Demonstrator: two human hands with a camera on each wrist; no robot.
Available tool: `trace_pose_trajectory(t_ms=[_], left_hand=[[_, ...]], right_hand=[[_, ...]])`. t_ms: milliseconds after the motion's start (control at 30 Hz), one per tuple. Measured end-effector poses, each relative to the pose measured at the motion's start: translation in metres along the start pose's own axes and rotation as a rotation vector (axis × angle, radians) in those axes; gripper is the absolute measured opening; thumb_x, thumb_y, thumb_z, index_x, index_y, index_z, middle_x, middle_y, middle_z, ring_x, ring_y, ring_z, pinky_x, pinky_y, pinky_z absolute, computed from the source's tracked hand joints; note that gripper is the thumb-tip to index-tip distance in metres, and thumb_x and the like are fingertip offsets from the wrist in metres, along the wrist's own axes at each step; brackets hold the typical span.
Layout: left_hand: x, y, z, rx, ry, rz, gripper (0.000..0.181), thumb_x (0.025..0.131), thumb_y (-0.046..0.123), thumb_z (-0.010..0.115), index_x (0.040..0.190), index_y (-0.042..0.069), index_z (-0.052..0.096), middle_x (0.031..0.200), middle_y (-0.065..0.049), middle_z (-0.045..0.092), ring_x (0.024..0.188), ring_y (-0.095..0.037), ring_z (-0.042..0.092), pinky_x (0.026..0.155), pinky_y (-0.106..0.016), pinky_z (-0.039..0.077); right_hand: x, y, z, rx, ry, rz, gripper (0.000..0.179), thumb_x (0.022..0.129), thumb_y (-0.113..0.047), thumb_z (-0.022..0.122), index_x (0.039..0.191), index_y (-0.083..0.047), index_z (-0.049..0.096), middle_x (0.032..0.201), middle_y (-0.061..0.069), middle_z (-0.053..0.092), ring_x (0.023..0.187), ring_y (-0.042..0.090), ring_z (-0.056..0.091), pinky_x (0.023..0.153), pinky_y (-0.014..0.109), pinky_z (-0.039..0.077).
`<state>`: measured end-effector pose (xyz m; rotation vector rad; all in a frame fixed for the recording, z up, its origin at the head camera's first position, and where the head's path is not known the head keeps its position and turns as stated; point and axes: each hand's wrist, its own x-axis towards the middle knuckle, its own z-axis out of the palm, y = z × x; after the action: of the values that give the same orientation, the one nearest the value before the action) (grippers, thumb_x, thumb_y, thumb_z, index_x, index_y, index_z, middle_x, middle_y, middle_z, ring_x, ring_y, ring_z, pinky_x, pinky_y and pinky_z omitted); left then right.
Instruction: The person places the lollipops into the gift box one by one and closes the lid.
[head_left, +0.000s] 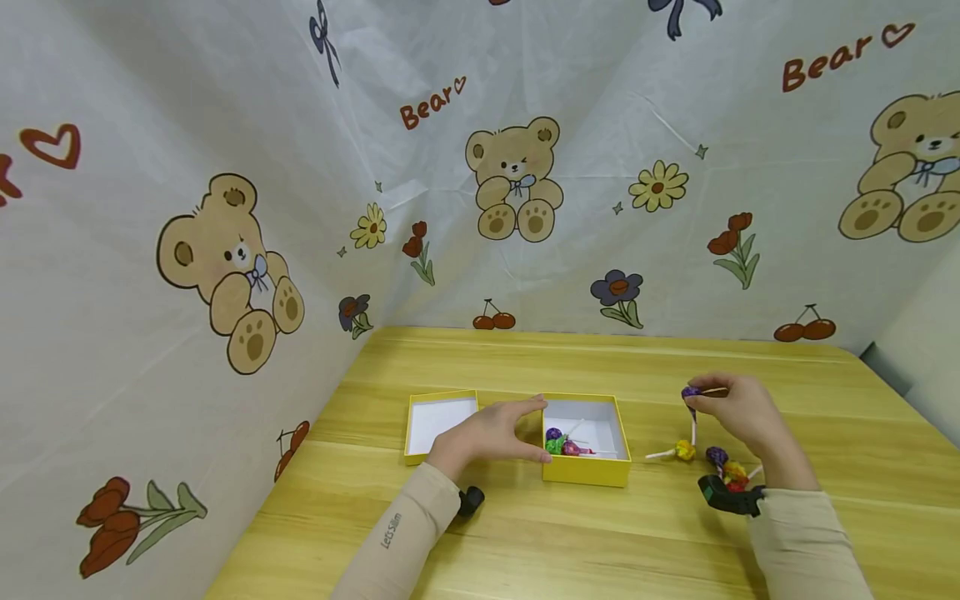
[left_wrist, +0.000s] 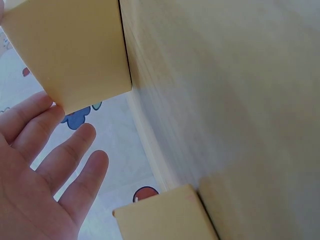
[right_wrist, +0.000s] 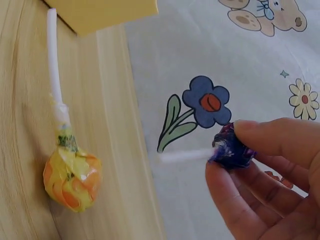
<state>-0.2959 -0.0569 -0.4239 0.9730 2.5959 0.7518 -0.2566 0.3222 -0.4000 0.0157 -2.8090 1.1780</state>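
Observation:
My right hand point(head_left: 738, 408) pinches a purple-wrapped lollipop point(right_wrist: 233, 149) by its candy end, right of the box; its white stick points down in the head view. Close below lies a yellow lollipop point(right_wrist: 72, 181) on the table. With fingers extended, my left hand point(head_left: 491, 429) touches the left side of a yellow box point(head_left: 585, 472), fingertips at its corner in the left wrist view. Inside the box's white interior are a purple lollipop point(head_left: 553, 433), a green one point(head_left: 554, 447) and a pink-red one point(head_left: 572, 448).
Left of the box, partly behind my left hand, a yellow-edged lid point(head_left: 442, 421) lies with its white inside up. Another purple lollipop point(head_left: 717, 456) and yellow and red ones point(head_left: 736, 477) lie beneath my right wrist. A bear-print cloth point(head_left: 585, 275) stands behind the wooden table point(head_left: 525, 550).

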Motion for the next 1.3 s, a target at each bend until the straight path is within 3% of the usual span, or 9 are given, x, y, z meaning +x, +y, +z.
trace_pose_trajectory(t_ms=[133,233,400,533,733,1033,1300], left_hand=[[-0.001,-0.001,0.000,-0.001,0.003,-0.005,0.093,0.083,0.062,0.072,0.159,0.030,0.029,0.166,0.012,0.023,0.152,-0.021,0.030,0.121,-0.045,0.034],[-0.001,-0.001,0.000,-0.006,0.000,-0.008,0.093,0.083,0.062,0.072,0.159,0.031,0.028,0.166,0.013,0.022,0.152,-0.021,0.029,0.121,-0.045,0.034],[-0.001,-0.001,-0.001,-0.013,-0.005,-0.011,0.093,0.083,0.064,0.072,0.159,0.032,0.028,0.166,0.014,0.022,0.152,-0.021,0.029,0.122,-0.046,0.033],[0.001,-0.001,-0.002,-0.013,-0.006,-0.002,0.093,0.083,0.065,0.071,0.159,0.033,0.028,0.166,0.014,0.022,0.152,-0.022,0.030,0.121,-0.046,0.034],[0.003,-0.003,-0.002,0.004,-0.008,0.009,0.093,0.083,0.064,0.071,0.159,0.030,0.029,0.166,0.014,0.021,0.152,-0.021,0.029,0.122,-0.044,0.034],[0.002,-0.004,0.000,-0.003,-0.003,0.010,0.093,0.083,0.064,0.071,0.159,0.030,0.029,0.166,0.013,0.021,0.152,-0.021,0.029,0.122,-0.045,0.033],[0.001,-0.001,-0.001,-0.012,-0.002,0.005,0.093,0.083,0.063,0.072,0.159,0.032,0.028,0.166,0.013,0.021,0.152,-0.022,0.029,0.122,-0.046,0.033]], right_hand=[[0.002,-0.007,0.003,0.041,0.000,-0.019,0.041,0.101,-0.023,0.062,0.128,0.007,0.062,0.115,0.024,0.071,0.090,0.004,0.063,0.088,0.051,0.052],[0.002,-0.013,0.006,0.056,-0.011,-0.032,0.045,0.103,-0.025,0.058,0.134,0.007,0.059,0.122,0.026,0.068,0.092,-0.002,0.061,0.092,0.052,0.054],[0.003,-0.021,0.010,0.058,-0.009,-0.070,0.048,0.103,-0.024,0.058,0.139,0.007,0.054,0.130,0.028,0.064,0.097,0.000,0.064,0.086,0.028,0.060],[0.003,-0.027,0.013,0.061,0.005,-0.078,0.045,0.101,-0.023,0.062,0.135,0.006,0.057,0.125,0.027,0.066,0.091,-0.003,0.064,0.078,0.016,0.055],[0.003,-0.037,0.015,0.065,0.016,-0.077,0.040,0.100,-0.025,0.064,0.128,0.003,0.063,0.122,0.023,0.069,0.087,-0.010,0.059,0.076,0.011,0.049],[0.000,-0.056,0.026,0.110,0.013,-0.151,0.037,0.098,-0.020,0.066,0.128,0.002,0.064,0.118,0.022,0.070,0.089,-0.008,0.064,0.082,0.019,0.055],[0.000,-0.063,0.038,0.182,-0.016,-0.204,0.034,0.099,-0.014,0.063,0.128,0.005,0.063,0.120,0.024,0.068,0.093,-0.007,0.064,0.082,0.012,0.054]])
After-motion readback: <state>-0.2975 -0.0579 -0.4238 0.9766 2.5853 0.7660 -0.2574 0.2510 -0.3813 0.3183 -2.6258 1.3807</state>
